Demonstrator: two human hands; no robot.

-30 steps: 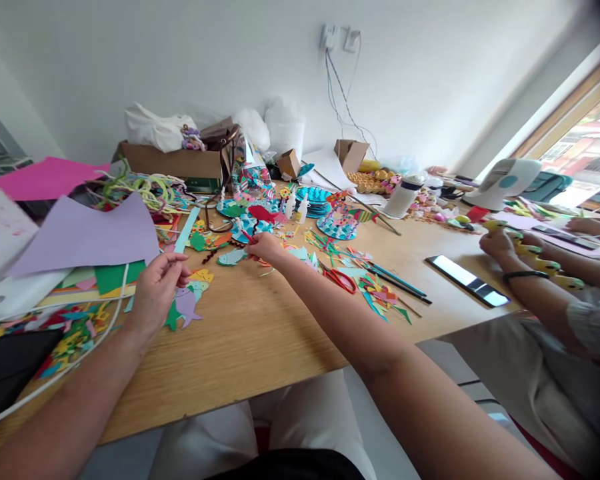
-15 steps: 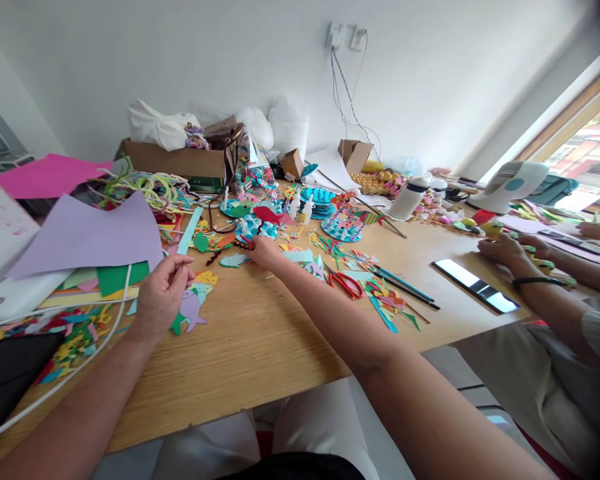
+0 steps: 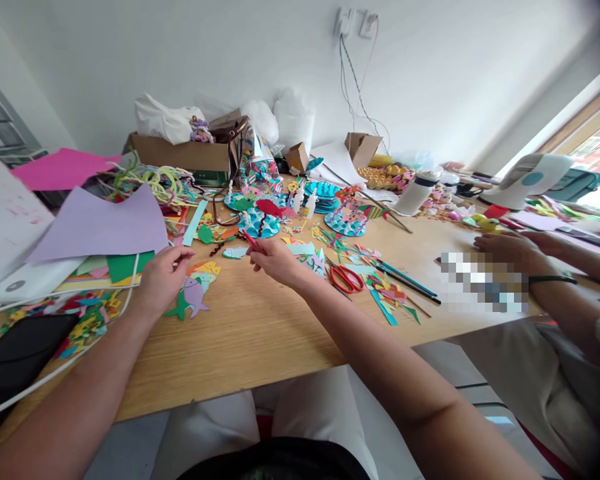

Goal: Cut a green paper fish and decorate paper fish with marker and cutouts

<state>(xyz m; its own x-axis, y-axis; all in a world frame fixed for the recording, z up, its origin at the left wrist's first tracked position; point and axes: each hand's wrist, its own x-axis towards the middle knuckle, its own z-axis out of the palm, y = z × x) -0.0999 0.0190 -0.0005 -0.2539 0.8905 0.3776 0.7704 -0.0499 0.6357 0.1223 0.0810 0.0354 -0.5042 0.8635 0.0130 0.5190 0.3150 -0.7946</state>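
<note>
Left of centre, my left hand [image 3: 164, 275] is holding a loose curl near a flat purple paper fish [image 3: 194, 293]; whether its fingertips are meeting, I cannot tell. At frame centre, my right hand [image 3: 275, 259] is pinching a slim red stick [image 3: 249, 238], apparently for control. Beyond, a wavy dark-red stem [image 3: 262, 221] is seemingly propping a red paper fish [image 3: 271, 209] above a round blue-and-white base [image 3: 270, 229].

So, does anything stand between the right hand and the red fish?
In this view, yes: from the right hand, the near part of a blue disc and a dark wavy strip come before the fish.
</note>
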